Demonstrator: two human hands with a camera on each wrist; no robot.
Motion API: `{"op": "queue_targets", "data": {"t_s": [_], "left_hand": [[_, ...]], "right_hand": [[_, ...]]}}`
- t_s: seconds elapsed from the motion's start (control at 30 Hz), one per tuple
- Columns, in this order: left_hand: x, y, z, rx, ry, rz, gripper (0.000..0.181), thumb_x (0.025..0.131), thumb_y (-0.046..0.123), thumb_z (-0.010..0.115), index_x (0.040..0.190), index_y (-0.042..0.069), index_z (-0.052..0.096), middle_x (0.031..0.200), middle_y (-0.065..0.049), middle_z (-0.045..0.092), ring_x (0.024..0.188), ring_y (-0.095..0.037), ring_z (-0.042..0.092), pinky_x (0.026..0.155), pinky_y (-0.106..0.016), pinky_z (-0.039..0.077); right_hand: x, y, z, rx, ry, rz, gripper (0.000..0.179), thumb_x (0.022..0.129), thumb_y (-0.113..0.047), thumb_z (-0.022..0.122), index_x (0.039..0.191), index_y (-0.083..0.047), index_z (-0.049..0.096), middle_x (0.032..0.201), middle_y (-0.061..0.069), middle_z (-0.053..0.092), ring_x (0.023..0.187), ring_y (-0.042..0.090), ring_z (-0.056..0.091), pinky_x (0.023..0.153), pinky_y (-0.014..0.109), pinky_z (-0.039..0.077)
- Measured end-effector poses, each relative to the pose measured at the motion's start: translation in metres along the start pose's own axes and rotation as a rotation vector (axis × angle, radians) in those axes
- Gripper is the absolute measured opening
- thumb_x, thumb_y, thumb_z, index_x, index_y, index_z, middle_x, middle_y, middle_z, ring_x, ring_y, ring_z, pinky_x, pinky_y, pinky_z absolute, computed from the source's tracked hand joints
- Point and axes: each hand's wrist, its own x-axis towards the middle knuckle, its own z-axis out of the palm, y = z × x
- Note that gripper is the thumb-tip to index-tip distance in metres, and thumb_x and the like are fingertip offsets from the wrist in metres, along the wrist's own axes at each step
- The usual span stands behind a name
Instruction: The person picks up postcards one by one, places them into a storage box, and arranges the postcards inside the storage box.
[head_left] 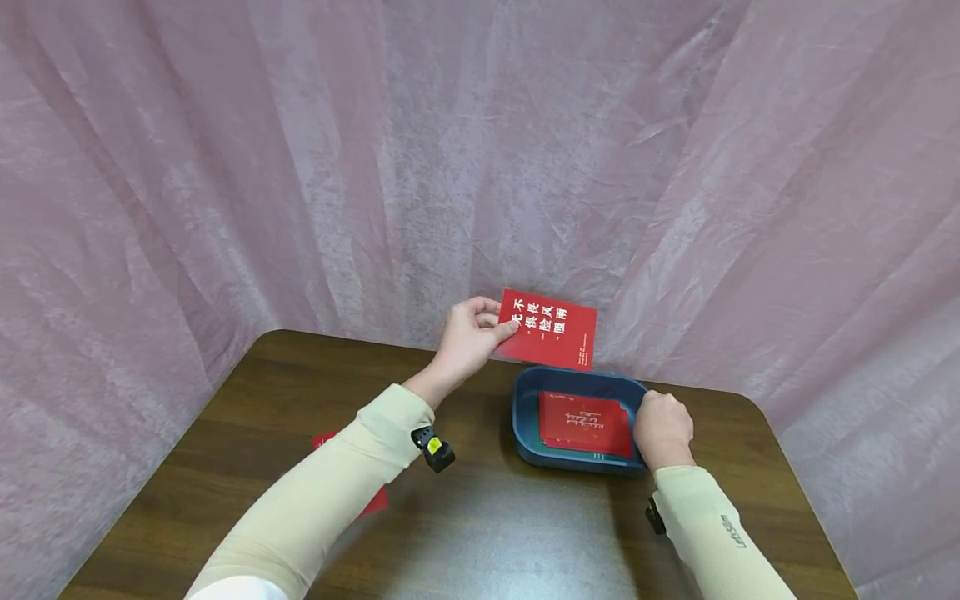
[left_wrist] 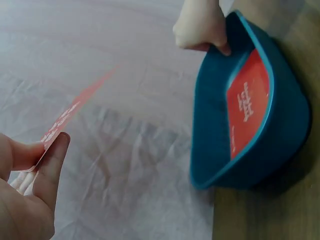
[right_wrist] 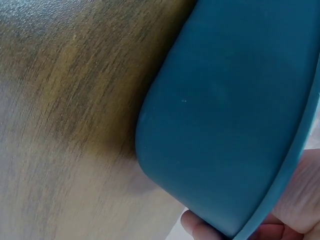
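Observation:
My left hand (head_left: pixel 472 337) pinches a red card (head_left: pixel 558 333) printed with white characters, thumb on its face and fingers behind. The card is in the air above the back rim of a blue plastic bin (head_left: pixel 528 454). In the left wrist view the same card (left_wrist: pixel 65 117) appears nearly edge-on between thumb and fingers. My right hand (head_left: pixel 663 429) grips the bin's right end at the rim; the right wrist view has its fingertips (right_wrist: pixel 200 227) curled against the outer wall. Inside the bin lie red cards (head_left: pixel 585 423) with white script, flat on the bottom.
The bin stands on a dark wooden table (head_left: pixel 480 517). Another red item (head_left: pixel 377 502) lies on the table, mostly hidden under my left forearm. A pink curtain (head_left: pixel 450 167) hangs just behind the table's back edge.

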Motion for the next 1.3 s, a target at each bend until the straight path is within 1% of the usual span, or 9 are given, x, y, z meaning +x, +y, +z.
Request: {"op": "queue_targets", "data": {"t_s": [0.13, 0.3, 0.53, 0.67, 0.8, 0.93, 1.13, 1.2, 1.3], "left_hand": [[-0.003, -0.006, 0.016, 0.016, 0.01, -0.022, 0.024, 0.079, 0.02, 0.075, 0.095, 0.007, 0.061, 0.079, -0.007, 0.07, 0.069, -0.015, 0.065, 0.058, -0.026, 0.052], [-0.009, -0.022, 0.041, 0.059, 0.031, -0.072, 0.024, 0.079, 0.02, 0.075, 0.095, 0.007, 0.061, 0.078, -0.006, 0.068, 0.067, -0.013, 0.063, 0.057, -0.025, 0.052], [-0.015, -0.044, 0.075, 0.063, 0.138, -0.11, 0.024, 0.078, 0.018, 0.076, 0.095, 0.006, 0.063, 0.074, -0.005, 0.068, 0.063, -0.009, 0.063, 0.055, -0.024, 0.051], [-0.018, -0.054, 0.09, 0.112, 0.168, -0.147, 0.023, 0.077, 0.02, 0.077, 0.093, 0.008, 0.064, 0.072, -0.002, 0.067, 0.06, -0.008, 0.062, 0.053, -0.024, 0.05], [-0.023, -0.061, 0.103, 0.167, 0.17, -0.175, 0.021, 0.077, 0.02, 0.077, 0.09, 0.009, 0.064, 0.07, 0.001, 0.064, 0.061, -0.007, 0.06, 0.052, -0.022, 0.049], [-0.027, -0.065, 0.112, 0.222, 0.163, -0.178, 0.021, 0.077, 0.017, 0.076, 0.092, 0.008, 0.064, 0.071, 0.0, 0.063, 0.063, -0.007, 0.059, 0.054, -0.022, 0.05], [-0.03, -0.07, 0.119, 0.351, 0.134, -0.157, 0.033, 0.079, 0.016, 0.074, 0.108, 0.006, 0.064, 0.083, -0.004, 0.07, 0.076, -0.012, 0.064, 0.064, -0.027, 0.054], [-0.031, -0.073, 0.12, 0.39, 0.114, -0.166, 0.034, 0.08, 0.016, 0.073, 0.111, 0.006, 0.064, 0.09, -0.005, 0.069, 0.083, -0.014, 0.065, 0.066, -0.028, 0.054], [-0.034, -0.076, 0.122, 0.405, 0.086, -0.199, 0.034, 0.081, 0.016, 0.072, 0.112, 0.006, 0.064, 0.099, -0.007, 0.068, 0.089, -0.017, 0.064, 0.067, -0.03, 0.055]], "right_hand": [[0.0, -0.002, 0.0, 0.003, 0.005, 0.007, 0.023, 0.086, -0.009, 0.056, 0.098, 0.01, 0.061, 0.089, 0.031, 0.063, 0.068, 0.04, 0.061, 0.045, 0.049, 0.049], [-0.001, -0.005, -0.001, 0.017, 0.012, 0.012, 0.023, 0.085, -0.009, 0.056, 0.097, 0.01, 0.062, 0.088, 0.03, 0.063, 0.069, 0.04, 0.062, 0.047, 0.05, 0.05], [-0.003, -0.004, 0.0, 0.015, 0.007, 0.025, 0.023, 0.085, -0.01, 0.058, 0.096, 0.01, 0.064, 0.085, 0.029, 0.065, 0.065, 0.037, 0.061, 0.046, 0.048, 0.05], [-0.004, -0.004, 0.001, 0.018, 0.008, 0.023, 0.023, 0.086, -0.009, 0.055, 0.095, 0.01, 0.064, 0.086, 0.03, 0.065, 0.066, 0.038, 0.062, 0.048, 0.049, 0.05], [-0.004, -0.001, 0.0, 0.014, 0.018, 0.01, 0.022, 0.088, -0.009, 0.051, 0.094, 0.009, 0.063, 0.086, 0.03, 0.065, 0.065, 0.037, 0.062, 0.047, 0.049, 0.05], [-0.004, -0.001, -0.001, 0.014, 0.027, 0.004, 0.022, 0.088, -0.009, 0.05, 0.093, 0.008, 0.063, 0.087, 0.03, 0.065, 0.066, 0.038, 0.062, 0.047, 0.049, 0.049], [-0.004, -0.004, -0.002, 0.015, 0.014, 0.002, 0.024, 0.084, -0.011, 0.057, 0.097, 0.008, 0.062, 0.089, 0.03, 0.064, 0.07, 0.04, 0.062, 0.05, 0.051, 0.051], [-0.005, -0.004, -0.003, 0.017, 0.017, -0.001, 0.023, 0.084, -0.01, 0.056, 0.096, 0.008, 0.062, 0.09, 0.03, 0.065, 0.071, 0.041, 0.063, 0.051, 0.052, 0.051], [-0.006, -0.004, -0.003, 0.016, 0.013, -0.002, 0.022, 0.085, -0.009, 0.053, 0.095, 0.009, 0.063, 0.09, 0.031, 0.064, 0.072, 0.043, 0.063, 0.049, 0.051, 0.05]]}}
